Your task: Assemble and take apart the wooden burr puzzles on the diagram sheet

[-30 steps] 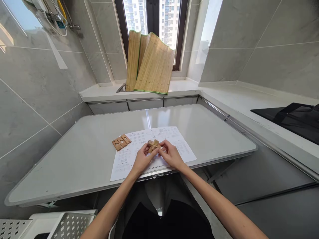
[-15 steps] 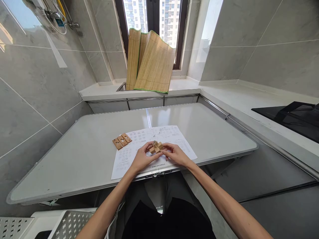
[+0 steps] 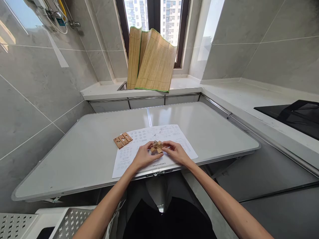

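Observation:
A small wooden interlocking puzzle (image 3: 157,146) rests low over a printed instruction sheet (image 3: 174,136) on the white folding table (image 3: 87,156). My left hand (image 3: 142,156) pinches its left side with curled fingers. My right hand (image 3: 176,152) grips its right side, fingers closed around the pieces. Three loose wooden puzzle pieces (image 3: 122,140) lie side by side at the sheet's upper left corner, a hand's width from my left hand.
A rolled bamboo mat (image 3: 151,61) leans against the window behind the table, standing in a sink recess. A black cooktop (image 3: 291,118) sits in the counter at right. A white perforated basket (image 3: 59,222) stands at lower left under the table edge.
Both hands have lowered the wooden puzzle closer to the sheet and turned it slightly. The loose pieces have not moved.

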### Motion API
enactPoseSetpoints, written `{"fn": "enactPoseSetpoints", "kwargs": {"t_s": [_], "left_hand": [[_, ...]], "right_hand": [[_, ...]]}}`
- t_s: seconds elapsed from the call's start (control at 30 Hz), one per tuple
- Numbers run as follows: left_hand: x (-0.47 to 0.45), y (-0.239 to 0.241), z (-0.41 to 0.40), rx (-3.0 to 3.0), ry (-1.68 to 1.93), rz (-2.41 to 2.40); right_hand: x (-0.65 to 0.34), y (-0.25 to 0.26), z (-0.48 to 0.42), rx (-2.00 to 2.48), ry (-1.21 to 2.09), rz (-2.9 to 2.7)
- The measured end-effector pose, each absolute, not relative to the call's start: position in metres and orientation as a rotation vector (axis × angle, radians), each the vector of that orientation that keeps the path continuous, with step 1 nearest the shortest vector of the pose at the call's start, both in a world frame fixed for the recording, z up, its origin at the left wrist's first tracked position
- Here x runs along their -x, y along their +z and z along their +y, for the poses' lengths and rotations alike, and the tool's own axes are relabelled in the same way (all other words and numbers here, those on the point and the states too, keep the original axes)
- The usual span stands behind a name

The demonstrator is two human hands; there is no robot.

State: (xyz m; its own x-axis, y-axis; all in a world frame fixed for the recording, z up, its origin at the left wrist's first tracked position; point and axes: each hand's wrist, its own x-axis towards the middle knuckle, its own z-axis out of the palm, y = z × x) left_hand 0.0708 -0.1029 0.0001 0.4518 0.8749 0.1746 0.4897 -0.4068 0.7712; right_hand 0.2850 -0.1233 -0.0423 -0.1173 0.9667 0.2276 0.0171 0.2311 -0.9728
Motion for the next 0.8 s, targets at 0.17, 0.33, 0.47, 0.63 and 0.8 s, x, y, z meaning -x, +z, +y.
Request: {"fn": "enactPoseSetpoints", "kwargs": {"t_s": [0.17, 0.33, 0.47, 0.63, 0.8], "left_hand": [[-0.073, -0.008, -0.095, -2.201, 0.751, 1.184], [-0.070, -0.025, -0.075, -2.304, 0.864, 1.271], [-0.061, -0.038, -0.061, -2.327, 0.903, 1.382], [-0.060, -0.027, -0.069, -2.416, 0.906, 1.282], [-0.070, -0.009, -0.084, -2.500, 0.948, 1.074]], "right_hand": [[-0.288, -0.046, -0.120, 1.017, 1.044, -1.409], [-0.289, -0.056, -0.114, 1.057, 1.027, -1.333], [-0.289, -0.058, -0.112, 1.090, 1.019, -1.296], [-0.289, -0.057, -0.112, 1.105, 1.015, -1.275], [-0.288, -0.058, -0.110, 1.118, 1.022, -1.280]]}}
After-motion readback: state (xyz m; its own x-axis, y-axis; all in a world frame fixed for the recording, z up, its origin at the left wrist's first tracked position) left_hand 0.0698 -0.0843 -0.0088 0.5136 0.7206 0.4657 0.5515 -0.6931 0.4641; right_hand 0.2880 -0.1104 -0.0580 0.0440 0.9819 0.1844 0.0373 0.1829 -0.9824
